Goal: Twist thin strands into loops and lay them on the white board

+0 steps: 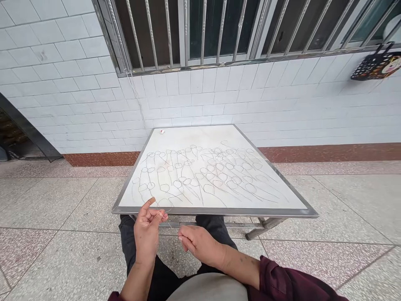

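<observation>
My left hand point(148, 232) is raised at the near edge of a white table, its thumb and fingertips pinched on a thin wire point(170, 225) while the index finger sticks up. A faint loop of this wire shows above the fingertips. To the right and slightly lower, my right hand point(202, 244) is closed, with its fingers curled where the wire runs toward it. What lies inside those fingers is hidden. Many thin looped wires point(219, 177) with long tails lie in rough rows across the tabletop beyond both hands.
The table point(216, 210) has a grey metal rim and stands against a white tiled wall point(200, 98). A small red-and-white item point(162, 132) sits at its far left corner. Above is a barred window point(203, 33); a patterned basket point(376, 65) hangs at right. My legs are under the table.
</observation>
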Demonstrator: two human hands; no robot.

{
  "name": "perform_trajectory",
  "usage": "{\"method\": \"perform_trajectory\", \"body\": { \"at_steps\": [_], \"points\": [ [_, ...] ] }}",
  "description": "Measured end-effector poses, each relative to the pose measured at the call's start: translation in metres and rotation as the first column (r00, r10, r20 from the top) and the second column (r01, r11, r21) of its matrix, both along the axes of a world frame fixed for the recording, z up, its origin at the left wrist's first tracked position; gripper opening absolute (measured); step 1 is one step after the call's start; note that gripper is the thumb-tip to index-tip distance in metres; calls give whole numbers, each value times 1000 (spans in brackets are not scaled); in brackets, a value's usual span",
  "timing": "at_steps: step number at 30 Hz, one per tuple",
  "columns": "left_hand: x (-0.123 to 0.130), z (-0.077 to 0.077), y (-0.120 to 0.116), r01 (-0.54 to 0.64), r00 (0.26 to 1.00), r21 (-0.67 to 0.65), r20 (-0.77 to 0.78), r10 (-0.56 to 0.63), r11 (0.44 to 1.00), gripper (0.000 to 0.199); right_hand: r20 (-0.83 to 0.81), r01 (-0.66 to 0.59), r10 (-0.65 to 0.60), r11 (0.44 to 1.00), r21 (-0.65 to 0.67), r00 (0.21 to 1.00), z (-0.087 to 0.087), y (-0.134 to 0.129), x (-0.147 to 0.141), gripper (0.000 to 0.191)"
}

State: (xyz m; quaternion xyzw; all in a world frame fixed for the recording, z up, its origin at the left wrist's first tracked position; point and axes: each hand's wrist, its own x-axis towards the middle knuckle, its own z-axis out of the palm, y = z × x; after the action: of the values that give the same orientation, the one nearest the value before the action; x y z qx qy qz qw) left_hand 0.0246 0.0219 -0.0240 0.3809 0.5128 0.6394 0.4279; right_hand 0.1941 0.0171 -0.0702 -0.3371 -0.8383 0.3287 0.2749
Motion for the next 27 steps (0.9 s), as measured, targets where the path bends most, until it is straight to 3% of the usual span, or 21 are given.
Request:
{"method": "perform_trajectory", "body": {
  "at_steps": [6,9,11,13,16,21,27],
  "points": [
    [-1,0,-4,13,998,-7,-67,-13,1000,56,112,-66,72,996,-61,991,-4,-1,7,14],
    [-4,3,-5,-5,992,11,-126,6,1000,55,154,5,9,995,-95,988,-5,2,16,15],
    [-2,4,-6,40,984,-13,-175,-42,999,58,10,127,-127,977,-170,992,-3,6,20,16],
    [3,2,-7,124,970,-55,-204,-133,991,62,-197,211,-271,936,-281,942,2,10,22,14],
    [13,-5,-9,232,951,-83,-192,-243,969,64,-378,222,-364,902,-369,851,12,14,21,23],
    [20,-12,-11,295,935,-78,-180,-304,952,61,-408,204,-386,884,-422,828,20,15,19,27],
    [23,-5,-13,325,930,-80,-154,-334,942,59,-452,154,-403,856,-493,796,17,19,19,33]
  ]
}}
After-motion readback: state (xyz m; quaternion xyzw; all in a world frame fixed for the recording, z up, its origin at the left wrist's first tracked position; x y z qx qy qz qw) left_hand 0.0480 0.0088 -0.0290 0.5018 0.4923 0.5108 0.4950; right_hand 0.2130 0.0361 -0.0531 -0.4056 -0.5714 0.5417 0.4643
